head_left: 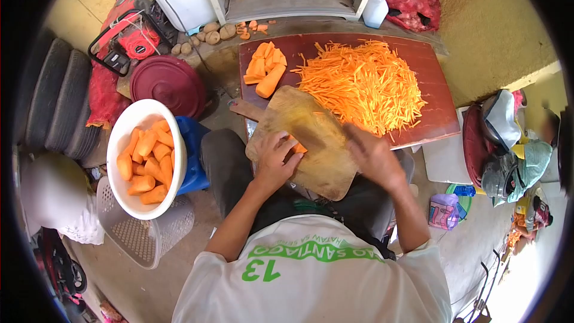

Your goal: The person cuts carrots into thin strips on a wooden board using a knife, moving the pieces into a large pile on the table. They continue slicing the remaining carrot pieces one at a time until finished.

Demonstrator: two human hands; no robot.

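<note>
A worn wooden cutting board [326, 170] lies across my lap, its far end resting on the edge of a dark red table [436, 75]. My left hand [276, 158] is closed on a piece of carrot [298, 146], pressing it against the board. My right hand [378, 158], smeared by motion, is at the board's right edge; whether it holds anything cannot be made out. Just beyond the board, a large heap of carrot strips [365, 87] covers much of the table. Left of that heap sit several peeled carrot pieces [265, 69].
At my left, a white basin [113, 161] of peeled carrots stands beside a blue container [195, 155] and above a grey perforated basket [146, 242]. A maroon lid [166, 87] leans behind it. Bags [508, 161] are piled at the right. Another person [532, 218] sits far right.
</note>
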